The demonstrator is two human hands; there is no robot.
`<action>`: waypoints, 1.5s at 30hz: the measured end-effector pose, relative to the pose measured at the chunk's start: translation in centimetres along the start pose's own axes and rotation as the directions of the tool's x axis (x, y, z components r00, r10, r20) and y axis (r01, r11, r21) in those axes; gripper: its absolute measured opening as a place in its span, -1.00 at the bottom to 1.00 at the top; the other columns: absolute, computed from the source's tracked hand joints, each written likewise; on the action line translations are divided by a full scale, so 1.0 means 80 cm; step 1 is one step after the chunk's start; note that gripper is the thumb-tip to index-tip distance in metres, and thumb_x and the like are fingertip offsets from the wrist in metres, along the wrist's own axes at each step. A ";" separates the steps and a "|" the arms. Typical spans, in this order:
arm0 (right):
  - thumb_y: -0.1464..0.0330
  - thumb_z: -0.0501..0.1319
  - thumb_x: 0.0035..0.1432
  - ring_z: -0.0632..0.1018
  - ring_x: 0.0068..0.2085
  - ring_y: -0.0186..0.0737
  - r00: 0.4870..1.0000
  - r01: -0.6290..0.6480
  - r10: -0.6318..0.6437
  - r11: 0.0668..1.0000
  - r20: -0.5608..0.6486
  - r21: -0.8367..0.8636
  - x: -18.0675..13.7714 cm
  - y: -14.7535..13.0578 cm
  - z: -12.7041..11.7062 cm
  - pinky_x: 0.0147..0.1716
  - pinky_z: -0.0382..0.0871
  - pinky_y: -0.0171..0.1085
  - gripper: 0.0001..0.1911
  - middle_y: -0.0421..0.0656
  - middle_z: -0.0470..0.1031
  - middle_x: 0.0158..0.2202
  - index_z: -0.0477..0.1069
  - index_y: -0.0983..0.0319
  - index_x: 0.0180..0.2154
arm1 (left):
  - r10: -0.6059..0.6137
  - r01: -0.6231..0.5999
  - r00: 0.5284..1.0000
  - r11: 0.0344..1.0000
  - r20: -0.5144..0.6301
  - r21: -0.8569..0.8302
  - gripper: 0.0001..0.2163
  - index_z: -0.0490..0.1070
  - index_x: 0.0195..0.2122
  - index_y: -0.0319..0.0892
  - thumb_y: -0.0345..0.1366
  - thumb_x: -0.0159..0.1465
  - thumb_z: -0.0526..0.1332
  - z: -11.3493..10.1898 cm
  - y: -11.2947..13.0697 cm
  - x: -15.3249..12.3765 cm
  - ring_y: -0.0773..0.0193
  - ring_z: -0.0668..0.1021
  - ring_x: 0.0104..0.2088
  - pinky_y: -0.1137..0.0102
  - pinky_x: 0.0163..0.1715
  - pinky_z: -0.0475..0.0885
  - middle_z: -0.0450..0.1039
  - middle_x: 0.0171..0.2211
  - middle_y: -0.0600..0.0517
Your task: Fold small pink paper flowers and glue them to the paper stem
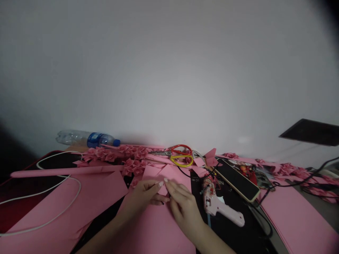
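Observation:
A small piece of pink paper (162, 191) is pinched between my two hands at the centre of the view. My left hand (148, 194) grips it from the left, fingers curled behind and thumb on top. From the right, my right hand (182, 203) closes on the same piece with its fingertips. Both hands are over a large pink paper sheet (159, 229). Just beyond them lie scissors (181, 156) with one red and one yellow handle loop. Folded pink paper flowers (135, 165) lie beyond my left hand.
A pink glue gun (221, 206) and a phone (238, 180) lie to the right, among black cables. Pink paper stacks (299, 215) are at far right, more sheets (60, 208) at left under a white cable (79, 190). A plastic bottle (87, 138) lies along the wall.

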State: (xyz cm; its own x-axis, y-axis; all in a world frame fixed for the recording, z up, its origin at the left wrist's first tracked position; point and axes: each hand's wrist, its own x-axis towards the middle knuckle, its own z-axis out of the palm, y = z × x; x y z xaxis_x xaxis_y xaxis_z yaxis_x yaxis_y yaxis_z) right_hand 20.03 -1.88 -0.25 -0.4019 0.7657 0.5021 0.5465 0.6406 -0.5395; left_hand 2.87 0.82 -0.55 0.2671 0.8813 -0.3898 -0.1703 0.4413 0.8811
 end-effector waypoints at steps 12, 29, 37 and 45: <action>0.63 0.01 0.12 0.45 0.21 -0.03 0.991 -0.051 0.056 0.998 0.124 -0.043 -0.003 0.002 0.000 0.19 0.32 0.08 -0.32 0.01 0.42 0.21 0.27 0.23 0.28 | -0.017 0.018 1.000 0.999 0.027 -0.049 -0.50 0.52 -0.35 -0.21 0.13 -0.09 0.45 -0.008 -0.005 0.004 0.16 0.67 -0.45 0.38 -0.39 0.53 0.59 -0.55 0.03; 0.49 0.09 0.20 0.60 -0.20 -0.17 0.940 -0.323 0.341 0.876 0.014 0.357 0.006 -0.002 0.001 -0.18 0.48 -0.24 -0.72 -0.06 0.59 -0.20 0.47 0.24 -0.09 | 0.124 -0.151 0.981 0.970 0.147 0.191 -0.72 0.41 -0.26 -0.21 -0.13 0.12 0.33 0.002 -0.001 -0.003 0.29 0.59 -0.54 0.45 -0.48 0.44 0.45 -0.59 0.14; 0.33 0.19 0.16 0.23 -0.53 -0.34 0.892 -0.439 0.425 0.735 0.154 0.516 0.009 0.003 0.004 -0.54 0.13 -0.38 -0.79 -0.34 0.15 -0.55 0.21 0.18 -0.48 | 0.144 -0.202 0.939 0.966 0.313 0.162 -0.59 0.16 -0.01 -0.09 -0.24 0.16 0.27 0.008 -0.007 -0.011 0.31 0.53 -0.63 0.42 -0.53 0.44 0.33 -0.61 0.25; 0.24 0.12 0.22 0.21 -0.54 -0.31 0.888 -0.444 0.437 0.740 0.142 0.505 0.008 0.003 0.002 -0.52 0.09 -0.35 -0.69 -0.32 0.12 -0.57 0.13 0.15 -0.53 | 0.135 -0.201 0.950 0.955 0.282 0.220 -0.63 0.24 0.00 -0.08 -0.36 0.16 0.23 0.010 -0.007 -0.015 0.28 0.54 -0.55 0.38 -0.42 0.46 0.37 -0.59 0.23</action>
State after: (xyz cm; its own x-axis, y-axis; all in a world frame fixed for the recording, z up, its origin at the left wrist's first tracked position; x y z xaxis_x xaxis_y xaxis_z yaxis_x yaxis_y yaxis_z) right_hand 19.79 -1.18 -0.17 -0.2230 0.9681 0.1145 0.2116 0.1627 -0.9637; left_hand 3.40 -0.65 -0.35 0.4982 0.8491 -0.1756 -0.0080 0.2071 0.9783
